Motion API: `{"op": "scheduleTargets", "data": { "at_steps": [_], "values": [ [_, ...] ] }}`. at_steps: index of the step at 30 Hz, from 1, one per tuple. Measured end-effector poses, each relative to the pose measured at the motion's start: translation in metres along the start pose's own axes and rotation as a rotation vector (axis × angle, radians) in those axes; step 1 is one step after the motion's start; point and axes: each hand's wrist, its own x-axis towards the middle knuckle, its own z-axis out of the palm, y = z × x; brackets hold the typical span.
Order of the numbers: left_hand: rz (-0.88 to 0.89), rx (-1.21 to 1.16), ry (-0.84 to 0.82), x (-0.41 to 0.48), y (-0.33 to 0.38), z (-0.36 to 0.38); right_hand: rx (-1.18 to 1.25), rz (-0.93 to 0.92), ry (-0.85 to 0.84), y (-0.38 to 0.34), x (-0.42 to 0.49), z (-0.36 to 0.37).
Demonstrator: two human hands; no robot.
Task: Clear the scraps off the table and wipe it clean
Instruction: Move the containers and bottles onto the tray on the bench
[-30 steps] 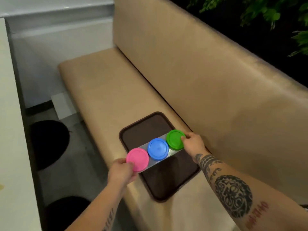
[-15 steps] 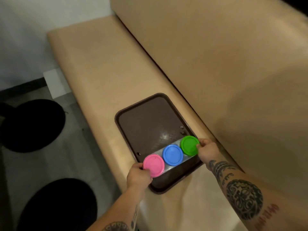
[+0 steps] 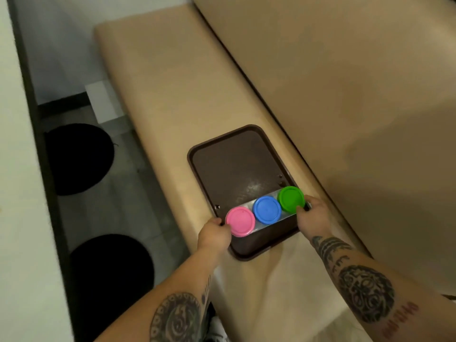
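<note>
- On the bench seat (image 3: 172, 99), near the backrest: brown tray (image 3: 237, 164), and across its near end the metal rack (image 3: 267, 222) with three lidded pots: pink (image 3: 240, 221), blue (image 3: 267, 209), green (image 3: 290, 198).
- Left hand (image 3: 214, 234): fingers curled, pinching the rack's end by the pink pot.
- Right hand (image 3: 311, 215): fingers curled round the other end, thumb against the green pot's rim.
- Change over the last second: the rack was held over the tray's middle; I now read it lower and nearer the tray's front edge. View has also tipped down and closed in.
- Cannot tell whether the rack already rests on the tray or hangs just above; no clear gap or shadow.
- My judgement: the condiment set is being parked off the table, so the tabletop is freed for wiping.
- Table (image 3: 14, 218) shows only as a pale strip at left; no scraps or cloth in view.
- Task progress: early. Scrap clearing and wiping look not yet done.
- Risk: tray sits on soft upholstery; a rack set close to the edge could tip it.
</note>
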Motion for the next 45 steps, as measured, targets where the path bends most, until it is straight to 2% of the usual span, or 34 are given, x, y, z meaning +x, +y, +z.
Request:
{"op": "scheduleTargets", "data": {
  "at_steps": [6,9,15,21,24,29,33,38,40,45],
  "values": [
    [0.115,-0.109,0.017,-0.06,0.054,-0.067,0.013,-0.152,0.031,-0.058,-0.062,-0.001],
    [0.205,-0.157,0.043,-0.097,0.081,-0.121,0.037,-0.235,-0.03,-0.106,-0.092,0.008],
    [0.401,-0.297,0.183,-0.144,0.096,-0.269,0.087,-0.504,-0.116,-0.246,-0.173,0.054],
    [0.46,-0.543,0.432,-0.169,0.07,-0.44,0.175,-0.627,-0.311,-0.389,-0.282,0.121],
    [0.447,-0.593,0.509,-0.17,0.051,-0.511,0.219,-0.765,-0.408,-0.452,-0.332,0.157],
    [0.432,-0.622,0.515,-0.164,0.027,-0.59,0.25,-0.945,-0.464,-0.583,-0.393,0.203],
    [0.419,-0.648,0.468,-0.16,-0.001,-0.62,0.094,-1.004,-0.455,-0.67,-0.417,0.244],
    [0.407,-0.666,0.465,-0.151,-0.033,-0.645,-0.095,-0.865,-0.466,-0.713,-0.414,0.292],
    [0.408,-0.664,0.469,-0.147,-0.039,-0.652,-0.076,-0.845,-0.456,-0.711,-0.41,0.303],
    [0.452,-0.613,0.477,-0.134,-0.037,-0.656,-0.062,-0.946,-0.462,-0.683,-0.421,0.296]
  ]
}}
